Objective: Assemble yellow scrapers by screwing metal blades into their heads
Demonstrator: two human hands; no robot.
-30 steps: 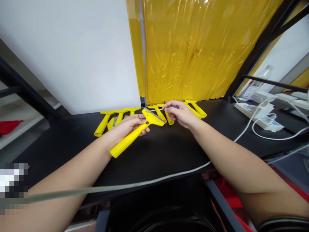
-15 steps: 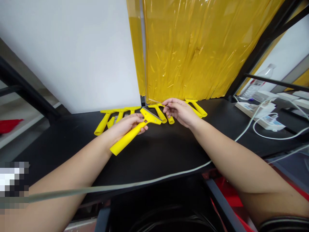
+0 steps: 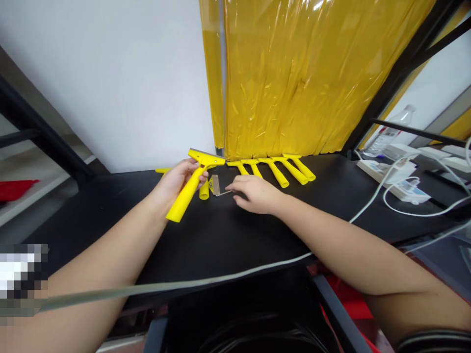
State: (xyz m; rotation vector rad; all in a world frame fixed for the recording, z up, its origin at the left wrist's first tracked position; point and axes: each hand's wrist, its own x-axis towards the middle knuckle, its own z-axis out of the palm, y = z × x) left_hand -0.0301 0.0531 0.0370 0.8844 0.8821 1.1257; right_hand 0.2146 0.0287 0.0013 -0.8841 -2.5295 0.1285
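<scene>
My left hand [image 3: 173,182] is closed around a yellow scraper [image 3: 186,197], its wide head up and its handle slanting down toward me, above the black table [image 3: 221,235]. Fingers of my right hand [image 3: 259,195] pinch a thin metal rod [image 3: 224,192]; its far end reaches a small flat metal piece [image 3: 216,185] on the table. A yellow printed piece [image 3: 211,185] lies beside that metal piece. More yellow scrapers [image 3: 276,172] lie in a row behind my right hand, and another yellow handle [image 3: 204,190] shows behind the held scraper, partly hidden.
A white board [image 3: 147,88] and a yellow plastic curtain [image 3: 294,83] stand at the table's back edge. A power strip [image 3: 405,189] with white cables and a clear bottle [image 3: 392,130] are at right. One pale cable [image 3: 221,278] crosses the front.
My left hand has moved left and slightly up with the scraper. My right hand has come left and down from the scraper row, bringing the rod to the flat metal piece.
</scene>
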